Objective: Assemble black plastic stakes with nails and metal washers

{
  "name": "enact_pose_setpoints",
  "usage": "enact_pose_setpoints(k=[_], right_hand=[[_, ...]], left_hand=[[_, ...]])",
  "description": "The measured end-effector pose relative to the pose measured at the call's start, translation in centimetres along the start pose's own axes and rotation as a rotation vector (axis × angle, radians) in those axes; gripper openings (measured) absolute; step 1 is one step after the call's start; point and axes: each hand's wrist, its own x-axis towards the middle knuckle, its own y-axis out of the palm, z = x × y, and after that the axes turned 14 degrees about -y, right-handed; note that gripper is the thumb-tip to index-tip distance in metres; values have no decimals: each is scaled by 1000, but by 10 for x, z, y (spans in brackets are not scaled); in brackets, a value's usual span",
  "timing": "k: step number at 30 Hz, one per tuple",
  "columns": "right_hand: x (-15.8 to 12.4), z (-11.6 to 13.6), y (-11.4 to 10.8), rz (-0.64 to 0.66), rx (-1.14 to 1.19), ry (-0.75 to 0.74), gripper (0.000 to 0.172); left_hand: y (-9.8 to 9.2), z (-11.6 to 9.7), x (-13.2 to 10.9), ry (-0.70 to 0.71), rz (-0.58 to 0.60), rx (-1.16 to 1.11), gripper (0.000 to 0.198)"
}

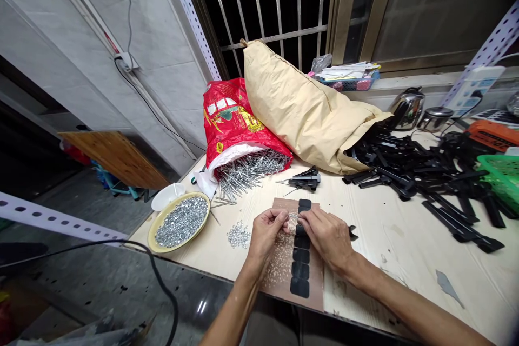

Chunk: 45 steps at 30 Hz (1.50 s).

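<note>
My left hand [266, 233] and my right hand [329, 237] meet over a brown board [279, 297], both with pinched fingers. Between the fingertips shows a long thin metal screw [292, 215]; its ends are partly hidden by my fingers. Under and below my right hand, a row of black square pads [300, 270] runs along the board. Pale small bits [277, 267] lie scattered to their left. Small metal pieces, looking like nuts [238, 234], form a loose patch left of my left hand. Just beyond the board rest several black plastic parts with metal rods [304, 179].
A yellow dish [151, 238] of small metal pieces stands at the table's left edge beside a white bowl [165, 198]. A red bag [225, 113] spills long screws [243, 175]. Black plastic parts [405, 167] spread from a paper sack [300, 102]. A green basket [498, 173] stands right.
</note>
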Motion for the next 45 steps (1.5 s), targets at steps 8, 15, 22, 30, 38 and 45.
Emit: enact_pose_setpoints(k=[8,15,22,30,38,45], right_hand=[[1,-4,-5,21,144,41,22],[-2,-3,-1,-51,-102,-91,20],[4,-2,-7,-71,-258,-222,20],[3,-1,-7,-8,-15,-26,19],[1,-4,-1,-52,-193,-118,25],[1,-7,-4,-25,-123,-103,28]], left_hand=[[3,0,0,-34,9,-20,26],[6,1,2,-88,39,-138,26],[9,1,5,-224,102,-296,32],[16,-2,2,-125,60,-248,30],[16,1,3,-116,55,-207,27],[17,2,4,-124,78,-186,29]])
